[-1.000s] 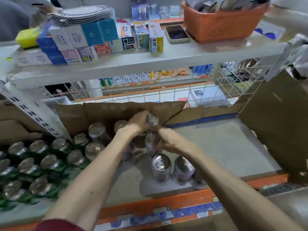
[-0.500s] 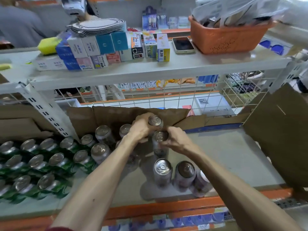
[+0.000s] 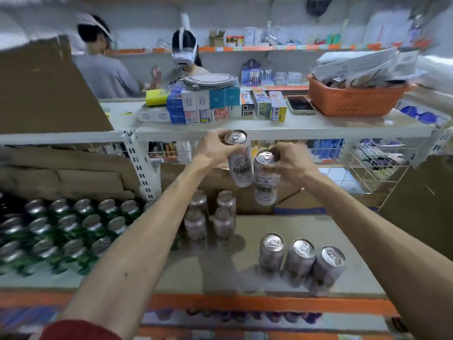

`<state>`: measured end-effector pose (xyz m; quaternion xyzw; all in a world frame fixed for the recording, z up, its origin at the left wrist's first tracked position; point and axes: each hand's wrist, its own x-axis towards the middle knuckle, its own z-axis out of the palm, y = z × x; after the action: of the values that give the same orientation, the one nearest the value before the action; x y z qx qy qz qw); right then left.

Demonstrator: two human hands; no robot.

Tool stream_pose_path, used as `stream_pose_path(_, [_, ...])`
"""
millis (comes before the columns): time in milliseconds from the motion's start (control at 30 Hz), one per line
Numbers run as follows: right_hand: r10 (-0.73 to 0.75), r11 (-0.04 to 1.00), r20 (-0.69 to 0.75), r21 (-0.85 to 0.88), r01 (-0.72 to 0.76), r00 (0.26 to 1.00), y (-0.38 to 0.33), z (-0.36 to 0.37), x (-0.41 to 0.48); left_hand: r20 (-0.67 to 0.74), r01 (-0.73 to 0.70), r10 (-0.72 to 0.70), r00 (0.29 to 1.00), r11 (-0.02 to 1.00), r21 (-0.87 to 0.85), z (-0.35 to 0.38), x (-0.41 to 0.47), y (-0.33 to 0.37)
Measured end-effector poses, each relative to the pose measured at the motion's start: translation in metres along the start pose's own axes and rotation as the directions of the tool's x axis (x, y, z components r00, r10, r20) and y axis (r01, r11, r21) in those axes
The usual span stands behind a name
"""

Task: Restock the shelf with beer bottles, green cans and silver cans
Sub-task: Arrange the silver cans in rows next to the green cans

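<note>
Two silver cans (image 3: 239, 165), judged slick and thin-walled, are gripped at their rims by the curled fingers (image 3: 276, 153) of left hand (image 3: 215, 148) and right hand (image 3: 293, 164); mid-body, below the fingers, seems surer.

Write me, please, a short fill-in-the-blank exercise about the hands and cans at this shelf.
1. The left hand and right hand grip the two held cans, both coloured ___.
2. The front row of standing cans on the right numbers ___.
3. The packed cans on the left are ___.
4. The phone on the upper shelf lies beside a basket coloured ___.
Missing words: silver, three, green, orange.
</note>
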<state>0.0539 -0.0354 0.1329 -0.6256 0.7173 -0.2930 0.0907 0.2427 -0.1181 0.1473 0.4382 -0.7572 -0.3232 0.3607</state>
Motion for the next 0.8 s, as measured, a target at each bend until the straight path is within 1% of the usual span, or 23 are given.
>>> stream_pose_path(100, [0.020, 1.000, 0.001, 0.023, -0.020, 1.000, -0.036, 0.006, -0.014, -0.016, -0.022, 0.021, 1.000, 0.999, -0.043, -0.040, -0.024, -0.007])
stream_pose_path(233, [0.057, 0.998, 0.009, -0.032, -0.056, 0.998, -0.089, 0.027, -0.039, -0.012, -0.020, 0.019, 1.000, 0.998, -0.051, -0.098, -0.064, -0.036])
stream_pose_path(300, [0.071, 0.997, 0.004, -0.027, -0.071, 0.997, -0.108, 0.041, -0.054, 0.024, 0.001, 0.001, 1.000, 0.999, -0.046, -0.119, -0.084, -0.051])
stream_pose_path(367, [0.097, 0.993, 0.002, -0.062, -0.097, 0.995, -0.125, 0.059, -0.071, 0.065, 0.012, -0.011, 0.998, 1.000, -0.016, -0.133, -0.105, -0.067])
stream_pose_path(467, [0.161, 0.984, 0.055, -0.084, -0.156, 0.985, -0.136, 0.086, -0.091, 0.095, 0.053, -0.050, 0.994, 0.998, -0.027, -0.138, -0.134, -0.092])
stream_pose_path(600, [0.220, 0.975, 0.098, -0.067, -0.214, 0.971, -0.138, 0.110, -0.118, 0.142, 0.112, -0.112, 0.984, 0.994, 0.009, -0.127, -0.162, -0.121])
stream_pose_path(800, [0.230, 0.973, 0.082, -0.044, -0.227, 0.970, -0.112, 0.144, -0.136, 0.171, 0.164, -0.160, 0.972, 0.986, -0.006, -0.094, -0.179, -0.161])
